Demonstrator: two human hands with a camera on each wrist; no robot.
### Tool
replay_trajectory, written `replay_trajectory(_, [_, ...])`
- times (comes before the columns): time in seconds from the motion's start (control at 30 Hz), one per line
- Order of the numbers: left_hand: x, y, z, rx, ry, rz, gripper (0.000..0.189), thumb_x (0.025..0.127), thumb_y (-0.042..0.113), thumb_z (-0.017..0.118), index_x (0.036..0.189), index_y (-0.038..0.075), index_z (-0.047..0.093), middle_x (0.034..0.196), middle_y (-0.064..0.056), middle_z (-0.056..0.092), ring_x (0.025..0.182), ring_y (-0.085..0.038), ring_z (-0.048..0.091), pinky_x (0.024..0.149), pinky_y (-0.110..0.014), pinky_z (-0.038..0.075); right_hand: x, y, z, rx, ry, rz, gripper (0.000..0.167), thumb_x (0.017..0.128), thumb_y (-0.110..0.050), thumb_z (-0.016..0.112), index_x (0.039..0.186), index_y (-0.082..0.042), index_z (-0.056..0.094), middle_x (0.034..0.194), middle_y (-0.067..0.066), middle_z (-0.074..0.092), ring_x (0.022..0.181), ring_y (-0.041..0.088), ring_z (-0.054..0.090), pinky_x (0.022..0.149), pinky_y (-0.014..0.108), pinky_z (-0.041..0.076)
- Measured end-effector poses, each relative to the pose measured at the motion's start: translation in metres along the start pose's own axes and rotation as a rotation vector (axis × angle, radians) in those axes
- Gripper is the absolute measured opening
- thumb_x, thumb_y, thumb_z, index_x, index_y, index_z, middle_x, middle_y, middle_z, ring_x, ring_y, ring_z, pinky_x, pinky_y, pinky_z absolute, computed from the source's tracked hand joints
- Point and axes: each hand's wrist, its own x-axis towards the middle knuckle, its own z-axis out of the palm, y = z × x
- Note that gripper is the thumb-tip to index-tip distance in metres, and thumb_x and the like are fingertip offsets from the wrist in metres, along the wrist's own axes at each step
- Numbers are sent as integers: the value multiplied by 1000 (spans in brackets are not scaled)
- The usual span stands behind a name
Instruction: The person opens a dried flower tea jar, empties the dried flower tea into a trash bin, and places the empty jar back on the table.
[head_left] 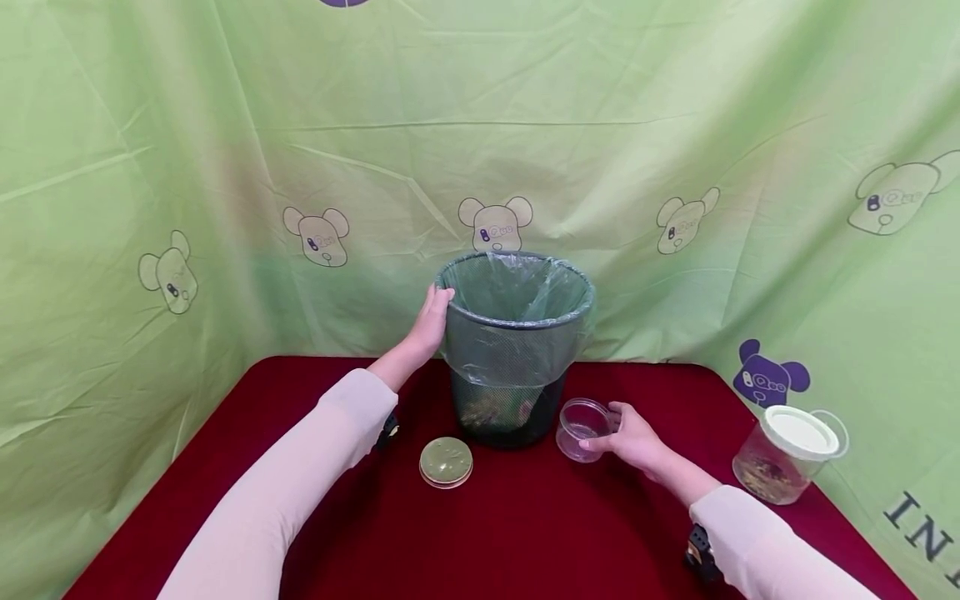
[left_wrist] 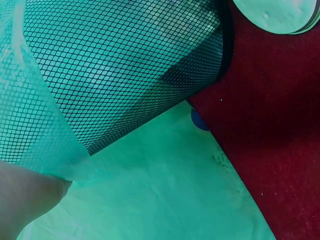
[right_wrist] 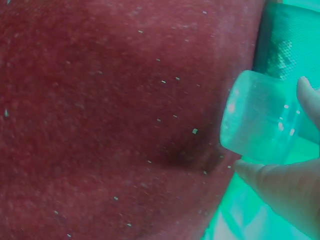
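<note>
A black mesh wastebasket (head_left: 513, 417), lined with a clear plastic bag (head_left: 495, 354), stands toward the back of the table. My left hand (head_left: 429, 323) grips its rim on the left side; in the left wrist view only part of that hand (left_wrist: 32, 197) shows beside the mesh. Just right of the basket's base, my right hand (head_left: 632, 437) holds a small clear round plastic container (head_left: 572, 446) from its right side. The right wrist view shows thumb and finger on either side of this open-topped container (right_wrist: 257, 117), tilted near the tabletop.
In front of the basket lies a round gold lid (head_left: 446, 461). At the table's right edge stands a clear jar (head_left: 772, 475) with a white lid and brownish bits inside. Small specks dot the dark red tablecloth (right_wrist: 100, 125). A green printed curtain (head_left: 405, 150) hangs behind.
</note>
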Motion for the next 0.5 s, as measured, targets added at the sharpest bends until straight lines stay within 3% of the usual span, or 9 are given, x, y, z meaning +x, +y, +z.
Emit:
replay_trajectory(0.3, [-1,1,0,-10,-5,-11,74,93,40,32,154,4,11,160,-13,12,144,-25,12,115,-41,12,-1,-16,-16,-38,34,-35,96,81,-13,78,143,19,12,140,43,29,131,53,30,104,56,32])
replay_trajectory(0.5, [-2,1,0,-7,10,14,73,93,44,33,152,3,17,157,-15,18,142,-26,17,114,-42,15,-5,-23,-29,-103,90,-64,97,81,-18,80,145,16,15,141,40,31,132,52,30,105,57,31])
